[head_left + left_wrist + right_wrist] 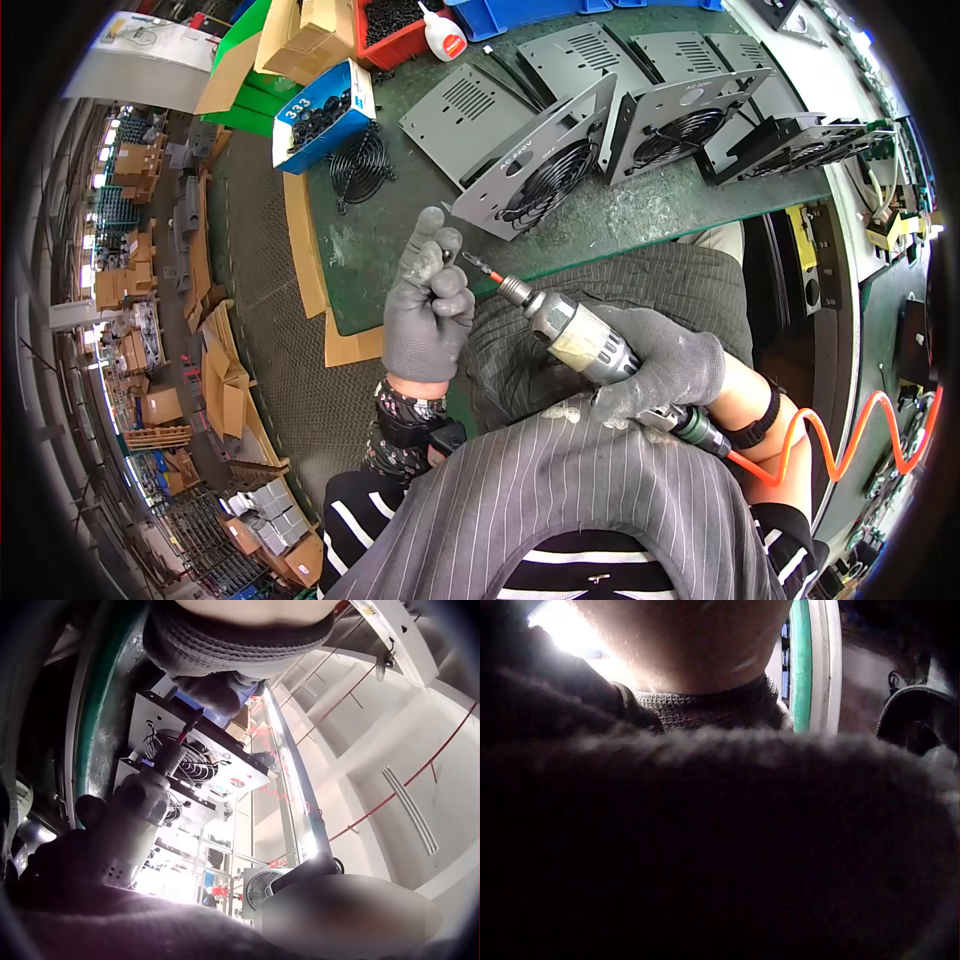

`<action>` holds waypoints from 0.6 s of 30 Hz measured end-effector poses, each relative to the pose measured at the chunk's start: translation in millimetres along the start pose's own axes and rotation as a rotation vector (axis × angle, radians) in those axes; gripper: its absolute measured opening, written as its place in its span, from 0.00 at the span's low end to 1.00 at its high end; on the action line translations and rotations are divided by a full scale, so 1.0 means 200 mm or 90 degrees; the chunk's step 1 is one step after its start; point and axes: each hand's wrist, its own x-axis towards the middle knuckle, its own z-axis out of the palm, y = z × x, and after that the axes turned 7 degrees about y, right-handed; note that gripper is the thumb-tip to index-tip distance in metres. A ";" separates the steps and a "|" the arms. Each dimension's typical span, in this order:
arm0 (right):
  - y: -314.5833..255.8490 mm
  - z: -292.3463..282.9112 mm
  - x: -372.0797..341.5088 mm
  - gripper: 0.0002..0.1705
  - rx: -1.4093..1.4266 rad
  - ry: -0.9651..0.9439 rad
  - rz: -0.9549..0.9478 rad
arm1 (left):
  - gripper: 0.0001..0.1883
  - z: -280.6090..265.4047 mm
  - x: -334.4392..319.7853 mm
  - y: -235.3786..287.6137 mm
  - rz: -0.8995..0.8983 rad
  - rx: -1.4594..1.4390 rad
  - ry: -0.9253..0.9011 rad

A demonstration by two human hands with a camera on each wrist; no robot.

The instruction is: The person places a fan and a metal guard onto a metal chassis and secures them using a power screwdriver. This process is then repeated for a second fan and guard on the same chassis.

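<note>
My gloved right hand (665, 365) grips a pneumatic screwdriver (580, 338) near the lap, its bit pointing up and left. My gloved left hand (430, 300) is raised at the bench edge with curled fingers, pinching a small dark piece (447, 257) too small to identify, close to the bit tip. Just beyond the fingers, a grey metal panel (485, 200) with a black fan guard (550, 185) leans on the bench. In the left wrist view, the screwdriver (135, 817) points up toward the left hand (214, 686). Dark fabric hides the right hand's work in the right wrist view.
More grey panels (690, 95) with fan guards stand along the green bench (380, 270). A loose fan guard (360, 168) lies beside a blue box (325, 115) of black parts. Behind are a red bin (400, 45) and a white bottle (443, 38). An orange coiled hose (850, 425) trails right.
</note>
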 end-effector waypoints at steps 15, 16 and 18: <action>-0.02 0.03 -0.02 0.28 -0.070 -0.015 -0.068 | 0.21 0.02 -0.03 -0.01 0.085 0.209 -0.111; -0.03 0.03 -0.04 0.30 0.003 -0.038 -0.045 | 0.22 0.01 -0.03 -0.02 0.096 0.188 -0.111; -0.13 0.02 -0.07 0.30 -0.005 -0.066 0.014 | 0.24 0.07 -0.03 -0.04 0.114 0.179 -0.081</action>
